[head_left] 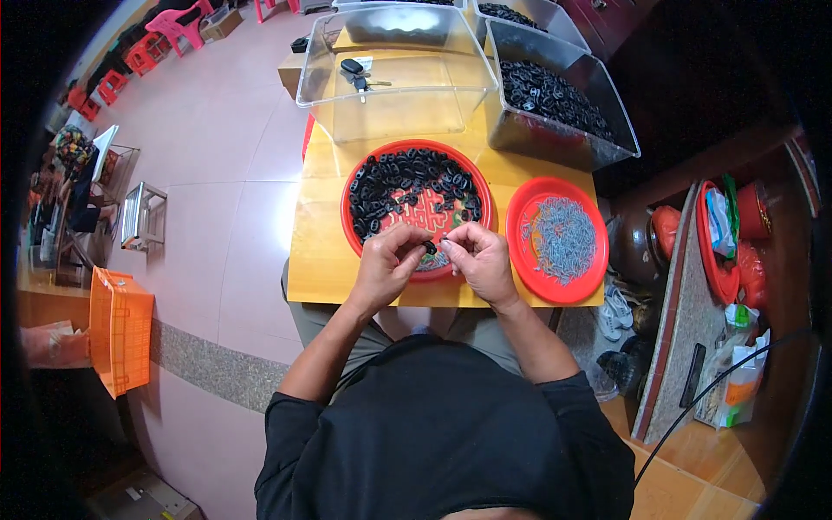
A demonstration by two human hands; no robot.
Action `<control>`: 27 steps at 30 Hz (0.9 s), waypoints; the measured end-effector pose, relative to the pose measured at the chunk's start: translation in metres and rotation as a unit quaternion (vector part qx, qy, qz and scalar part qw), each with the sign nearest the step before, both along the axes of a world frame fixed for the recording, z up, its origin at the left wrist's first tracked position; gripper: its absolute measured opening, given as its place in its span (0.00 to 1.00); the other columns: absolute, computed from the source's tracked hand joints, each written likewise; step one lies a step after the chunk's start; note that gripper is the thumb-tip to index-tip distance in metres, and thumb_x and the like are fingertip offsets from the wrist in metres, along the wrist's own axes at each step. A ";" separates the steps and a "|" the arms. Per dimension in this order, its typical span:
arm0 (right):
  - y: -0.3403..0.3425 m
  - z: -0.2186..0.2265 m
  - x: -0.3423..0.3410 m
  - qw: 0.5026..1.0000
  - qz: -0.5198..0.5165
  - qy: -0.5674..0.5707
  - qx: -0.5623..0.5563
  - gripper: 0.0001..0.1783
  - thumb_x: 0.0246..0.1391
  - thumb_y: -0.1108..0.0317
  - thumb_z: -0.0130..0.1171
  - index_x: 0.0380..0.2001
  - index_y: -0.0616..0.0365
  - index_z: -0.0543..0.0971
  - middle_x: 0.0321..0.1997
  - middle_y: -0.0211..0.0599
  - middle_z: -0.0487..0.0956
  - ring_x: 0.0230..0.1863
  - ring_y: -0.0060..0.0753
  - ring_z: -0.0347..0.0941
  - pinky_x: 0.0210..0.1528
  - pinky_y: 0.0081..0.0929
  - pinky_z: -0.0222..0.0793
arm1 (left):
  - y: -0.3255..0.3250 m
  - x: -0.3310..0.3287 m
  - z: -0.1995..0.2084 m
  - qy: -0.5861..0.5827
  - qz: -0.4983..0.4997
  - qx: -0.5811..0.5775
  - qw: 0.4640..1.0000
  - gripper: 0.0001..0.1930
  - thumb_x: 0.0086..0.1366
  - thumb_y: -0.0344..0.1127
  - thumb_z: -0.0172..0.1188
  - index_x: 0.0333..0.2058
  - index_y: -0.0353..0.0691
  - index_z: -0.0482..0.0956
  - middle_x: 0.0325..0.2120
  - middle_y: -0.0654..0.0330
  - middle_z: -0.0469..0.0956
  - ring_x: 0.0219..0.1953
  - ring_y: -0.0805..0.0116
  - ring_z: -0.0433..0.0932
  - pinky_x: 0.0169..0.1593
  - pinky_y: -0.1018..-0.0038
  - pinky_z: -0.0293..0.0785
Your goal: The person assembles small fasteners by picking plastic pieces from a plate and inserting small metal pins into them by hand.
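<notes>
Both hands meet over the near edge of a round red tray (486, 192), whose patterned base shows through in the middle. Many small black oval plastic pieces (381, 186) are heaped around its far and left sides. Between thumb and forefinger, my left hand (386, 267) pinches one black piece (430, 248). My right hand (481, 263) is a few centimetres away, thumb and fingertips pressed together; what they grip is too small to make out. To the right, a red plate (518, 201) bears a pile of thin silvery metal pins (562, 238).
An open clear plastic bin (399, 117) with a key set (355, 76) in it stands behind the tray. Another bin (555, 143), at back right, is full of black pieces. An orange crate (121, 334) and a metal stool (143, 217) stand on the floor at left.
</notes>
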State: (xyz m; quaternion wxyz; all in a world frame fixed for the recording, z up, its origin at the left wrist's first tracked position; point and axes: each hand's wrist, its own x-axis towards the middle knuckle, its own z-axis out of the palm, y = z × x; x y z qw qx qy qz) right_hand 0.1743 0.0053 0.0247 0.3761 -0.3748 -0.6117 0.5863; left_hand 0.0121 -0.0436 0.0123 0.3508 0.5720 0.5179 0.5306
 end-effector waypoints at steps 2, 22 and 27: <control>0.000 0.000 0.001 1.000 0.000 -0.017 0.021 0.04 0.49 0.74 0.58 0.24 0.61 0.74 0.21 0.23 0.72 0.22 0.10 0.64 0.23 0.13 0.61 | 0.000 0.001 0.002 0.013 0.002 0.007 1.000 0.09 0.52 0.20 0.56 0.33 0.34 0.75 0.25 0.57 0.75 0.28 0.69 0.76 0.32 0.77 0.71; 0.008 0.000 0.009 0.961 0.051 -0.160 0.221 0.03 0.46 0.76 0.57 0.23 0.64 0.74 0.18 0.27 0.71 0.19 0.12 0.63 0.21 0.16 0.60 | 0.000 0.000 0.007 0.112 0.033 0.054 0.992 0.08 0.49 0.19 0.53 0.31 0.34 0.74 0.23 0.54 0.72 0.27 0.59 0.74 0.31 0.71 0.69; 0.008 -0.003 0.009 0.979 0.030 -0.121 0.159 0.04 0.47 0.75 0.58 0.23 0.64 0.74 0.18 0.25 0.72 0.19 0.12 0.63 0.20 0.15 0.59 | 0.002 -0.002 -0.008 -0.078 0.008 -0.039 0.996 0.06 0.55 0.21 0.53 0.33 0.32 0.75 0.25 0.62 0.75 0.29 0.76 0.75 0.34 0.80 0.70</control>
